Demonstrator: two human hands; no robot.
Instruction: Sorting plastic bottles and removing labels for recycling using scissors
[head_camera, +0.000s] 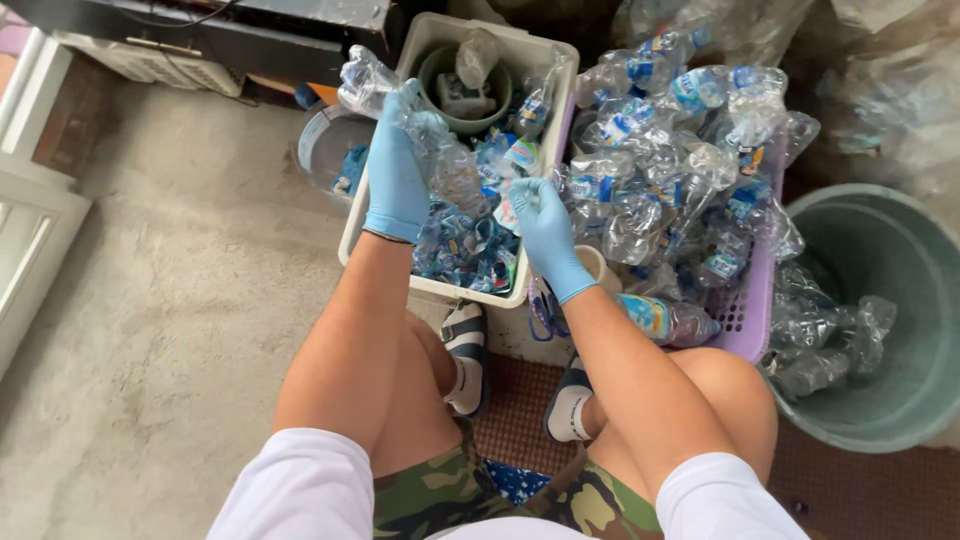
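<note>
Above the white rectangular plastic bin (352, 232), the blue-gloved left hand (397, 172) clenches a crumpled clear plastic bottle (440, 160) while the gloved right hand (545, 232) pinches its label (512, 207), which could tear short if yanked.

Bottle-heaped basket (752, 318) crowding right side

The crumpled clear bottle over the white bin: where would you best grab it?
Around its middle, from the left side, as the left hand does. The clear bottle lies slanted, its crushed body narrow enough for fingers to wrap, leaving the label end free for the right hand.
</note>
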